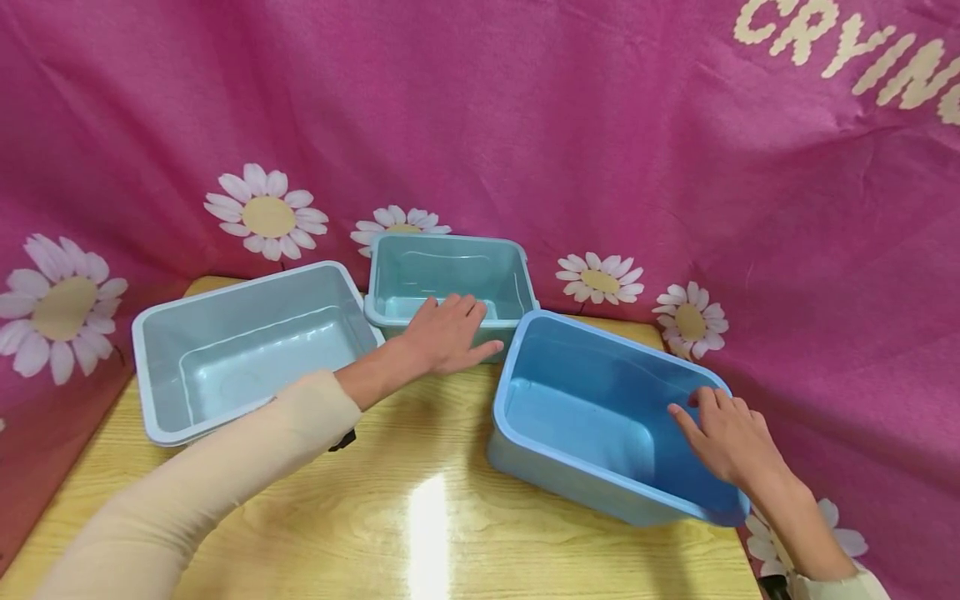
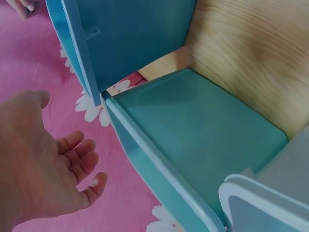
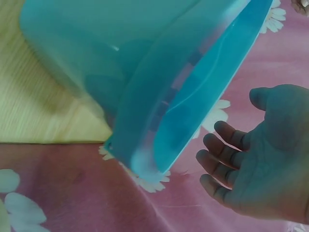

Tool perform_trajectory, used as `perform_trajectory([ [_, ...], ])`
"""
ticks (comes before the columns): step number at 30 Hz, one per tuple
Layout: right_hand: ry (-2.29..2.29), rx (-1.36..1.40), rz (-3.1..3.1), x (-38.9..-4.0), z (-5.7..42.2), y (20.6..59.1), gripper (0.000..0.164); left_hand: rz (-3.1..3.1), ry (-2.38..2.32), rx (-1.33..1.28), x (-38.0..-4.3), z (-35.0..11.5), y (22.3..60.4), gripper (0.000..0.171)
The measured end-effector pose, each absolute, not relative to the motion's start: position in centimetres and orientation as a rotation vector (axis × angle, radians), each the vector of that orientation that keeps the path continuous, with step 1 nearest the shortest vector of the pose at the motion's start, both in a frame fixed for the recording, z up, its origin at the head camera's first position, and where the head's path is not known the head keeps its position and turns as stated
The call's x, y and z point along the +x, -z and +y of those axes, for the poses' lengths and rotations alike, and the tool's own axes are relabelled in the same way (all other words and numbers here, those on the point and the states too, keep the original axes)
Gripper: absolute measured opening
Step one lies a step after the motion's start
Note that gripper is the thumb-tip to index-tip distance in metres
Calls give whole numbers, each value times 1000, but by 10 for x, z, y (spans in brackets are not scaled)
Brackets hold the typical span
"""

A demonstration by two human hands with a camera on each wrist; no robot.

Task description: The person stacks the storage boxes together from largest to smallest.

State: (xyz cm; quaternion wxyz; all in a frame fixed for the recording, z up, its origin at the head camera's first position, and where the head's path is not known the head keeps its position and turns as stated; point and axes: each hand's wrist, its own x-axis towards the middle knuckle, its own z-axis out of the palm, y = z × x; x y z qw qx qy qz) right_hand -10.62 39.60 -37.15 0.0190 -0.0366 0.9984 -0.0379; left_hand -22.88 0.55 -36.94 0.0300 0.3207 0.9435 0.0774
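Observation:
Three plastic bins stand on a wooden table. My left hand (image 1: pixel 450 336), its fingers loosely bent, hovers above the near rim of the small teal bin (image 1: pixel 497 337). The left wrist view shows that hand (image 2: pixel 48 164) apart from the teal bin (image 2: pixel 203 140), holding nothing. Over the right end of the large blue bin (image 1: pixel 570 425) is my right hand (image 1: pixel 731 437), fingers relaxed. In the right wrist view the right hand (image 3: pixel 260 159) has an empty palm, a gap away from the blue bin's rim (image 3: pixel 145 159). No contents show inside the bins.
A grey-blue bin (image 1: pixel 262 354) stands at the left, close beside the teal one. Behind the table hangs a pink cloth (image 1: pixel 465 108) with printed daisies. The wooden table (image 1: pixel 360 508) reaches toward me, and the blue bin's right end lies near its right edge.

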Motion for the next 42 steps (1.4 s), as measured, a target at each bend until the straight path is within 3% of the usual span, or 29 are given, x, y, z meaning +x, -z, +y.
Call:
perform_trajectory([
  [12,112,-69,3105,-94,414,381,42,2936,-211,998,-224,20,380,56],
  [31,97,50,3083,-83,433,391,46,2897,-136,983,-222,39,395,65],
  [42,100,81,3088,-80,445,395,43,2865,-111,984,-220,43,401,62],
])
